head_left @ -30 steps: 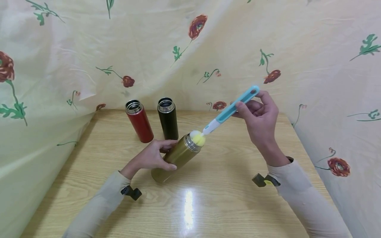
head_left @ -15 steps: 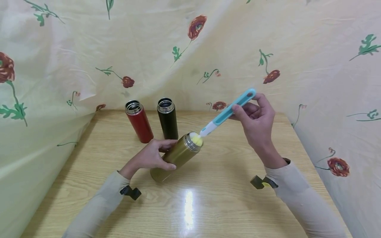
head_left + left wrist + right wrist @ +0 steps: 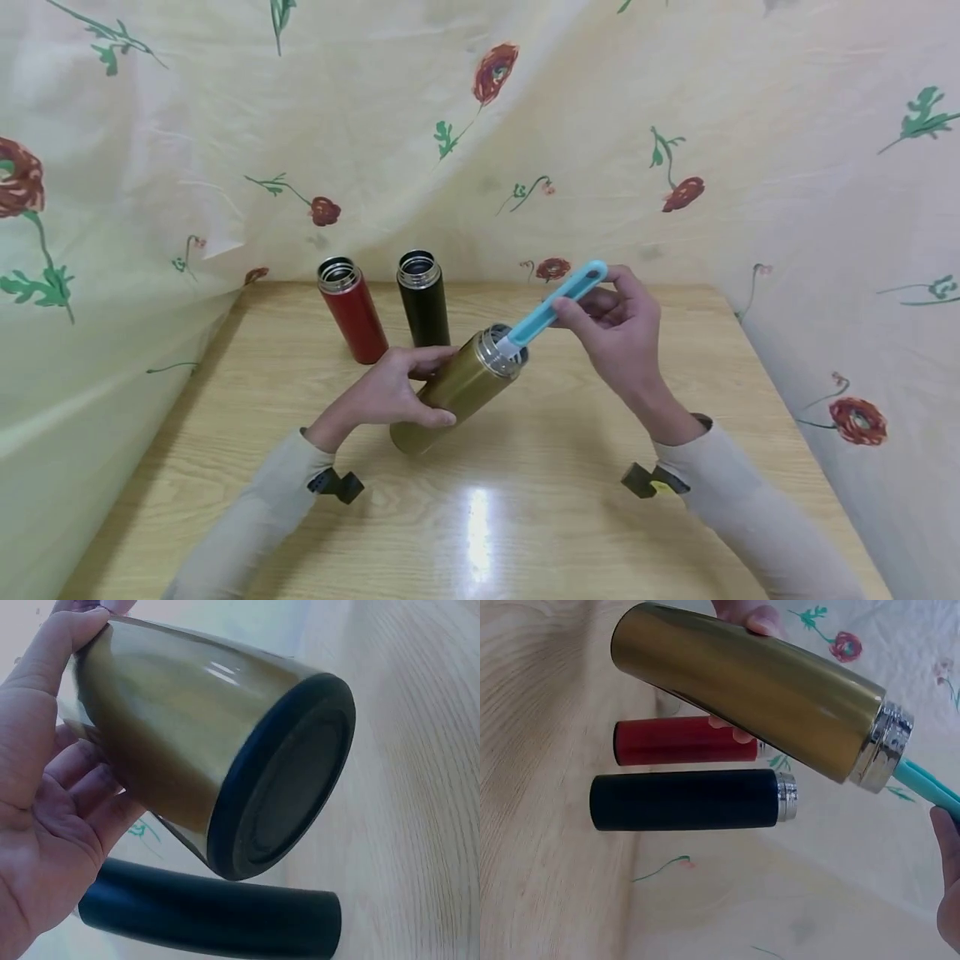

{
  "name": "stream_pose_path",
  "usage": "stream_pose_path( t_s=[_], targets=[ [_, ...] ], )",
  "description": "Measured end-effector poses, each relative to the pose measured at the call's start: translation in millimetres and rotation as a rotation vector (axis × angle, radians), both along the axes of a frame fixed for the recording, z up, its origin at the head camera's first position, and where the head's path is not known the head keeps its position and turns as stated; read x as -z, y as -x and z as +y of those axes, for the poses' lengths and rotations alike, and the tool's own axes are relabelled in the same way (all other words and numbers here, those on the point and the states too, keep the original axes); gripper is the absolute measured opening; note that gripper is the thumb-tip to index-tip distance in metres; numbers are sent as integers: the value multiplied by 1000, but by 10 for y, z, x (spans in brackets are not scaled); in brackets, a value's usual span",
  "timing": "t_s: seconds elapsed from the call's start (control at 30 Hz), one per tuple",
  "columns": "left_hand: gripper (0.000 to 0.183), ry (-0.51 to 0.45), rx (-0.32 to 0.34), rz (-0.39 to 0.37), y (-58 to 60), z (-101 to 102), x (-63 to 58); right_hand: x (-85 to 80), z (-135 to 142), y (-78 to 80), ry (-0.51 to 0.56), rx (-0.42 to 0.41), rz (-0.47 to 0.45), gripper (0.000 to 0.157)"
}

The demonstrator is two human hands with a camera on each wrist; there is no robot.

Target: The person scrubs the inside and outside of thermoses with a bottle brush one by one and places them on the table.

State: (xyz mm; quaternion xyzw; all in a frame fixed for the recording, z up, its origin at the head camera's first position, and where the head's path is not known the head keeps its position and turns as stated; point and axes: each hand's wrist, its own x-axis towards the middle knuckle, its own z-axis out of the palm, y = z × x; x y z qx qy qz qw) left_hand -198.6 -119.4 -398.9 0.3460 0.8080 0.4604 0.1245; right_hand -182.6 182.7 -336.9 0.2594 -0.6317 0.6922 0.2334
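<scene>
My left hand (image 3: 397,390) grips a gold thermos flask (image 3: 461,387) around its body, tilted with its open steel mouth up to the right. The flask's dark base (image 3: 292,780) faces the left wrist view. With thumb and fingers, my right hand (image 3: 622,333) pinches the light blue handle of a bottle brush (image 3: 551,312). The brush slants down into the flask's mouth, so its sponge head is hidden inside. In the right wrist view, part of the blue handle (image 3: 930,787) shows beyond the flask's steel neck (image 3: 883,748).
A red flask (image 3: 356,321) and a black flask (image 3: 423,304) stand upright and uncapped behind my left hand, on the wooden table (image 3: 585,500). Flower-patterned cloth (image 3: 405,108) hangs behind the table and along both sides.
My right hand has moved down and left, pushing the brush's yellow and white sponge from the flask's mouth to inside it. The left hand keeps its grip, with the flask shifted slightly.
</scene>
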Motion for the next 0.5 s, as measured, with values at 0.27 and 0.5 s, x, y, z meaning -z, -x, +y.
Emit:
stream_pose_path(
  t_s=[0.27,0.5],
  targets=[
    [83,14,9,-3,18,-4,25,99,-84,-14,-15,-36,-14,21],
    [83,17,1,8,46,-11,68,158,-126,-48,5,18,-52,22]
  ],
)
